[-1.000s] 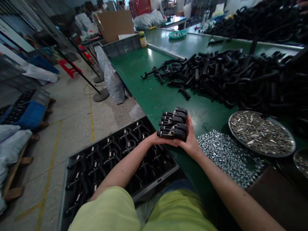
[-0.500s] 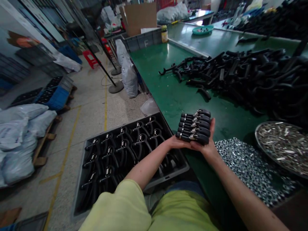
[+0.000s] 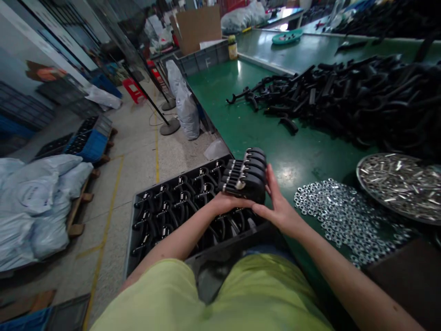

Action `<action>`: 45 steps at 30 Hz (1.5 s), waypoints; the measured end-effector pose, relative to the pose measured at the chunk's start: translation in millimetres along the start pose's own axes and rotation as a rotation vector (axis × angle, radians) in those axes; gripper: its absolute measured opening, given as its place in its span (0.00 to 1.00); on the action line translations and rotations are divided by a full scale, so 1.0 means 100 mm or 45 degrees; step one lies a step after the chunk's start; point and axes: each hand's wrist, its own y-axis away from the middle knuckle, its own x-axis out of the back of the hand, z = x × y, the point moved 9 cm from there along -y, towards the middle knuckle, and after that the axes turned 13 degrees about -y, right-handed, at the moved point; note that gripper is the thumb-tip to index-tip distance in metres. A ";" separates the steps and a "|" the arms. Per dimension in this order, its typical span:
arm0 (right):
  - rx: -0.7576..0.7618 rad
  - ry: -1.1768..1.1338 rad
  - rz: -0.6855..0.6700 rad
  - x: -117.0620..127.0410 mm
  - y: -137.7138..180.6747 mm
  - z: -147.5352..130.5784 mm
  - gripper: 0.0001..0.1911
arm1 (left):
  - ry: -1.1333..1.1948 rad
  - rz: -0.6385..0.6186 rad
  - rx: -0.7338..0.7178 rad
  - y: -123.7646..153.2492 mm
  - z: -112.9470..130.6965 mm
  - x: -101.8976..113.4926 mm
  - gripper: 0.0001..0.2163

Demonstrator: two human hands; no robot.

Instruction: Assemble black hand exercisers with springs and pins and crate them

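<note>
Well to the left of the dark crate [image 3: 129,250], pale sacks [image 3: 37,202] lie piled on a pallet. The crate itself is filled with rows of curved black parts [image 3: 182,197], each showing a bit of bright metal. My left hand [image 3: 229,202] is above the crate's right-hand portion, laid under the near edge of a stack of black parts [image 3: 255,172] and bearing it from below; the stack hides its fingertips, so I cannot tell how far they curl. My right hand [image 3: 284,214], just past the crate's right end, is cupped with thumb and fingers apart, pressing the stack's right side. Between them the stack is held tilted, the pieces side by side.

I'd judge each piece light but the bunch fairly weighty, stiff, smooth enough to slide against its neighbours, and not fragile. The best hold seems to be underneath plus a squeeze across the outermost pieces, on the broad black bodies rather than the small metal fittings.

On the green worktop [image 3: 241,131], right of the crate, are scattered nuts [image 3: 330,211]; farther right, a round dish [image 3: 359,179] of metal pins [image 3: 403,179]. Beyond the crate to the right is a heap of black handles [image 3: 361,101].
</note>
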 end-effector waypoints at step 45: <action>0.270 0.885 -0.427 -0.51 0.53 0.54 0.24 | 1.024 0.371 1.407 2.03 -2.11 -0.08 0.20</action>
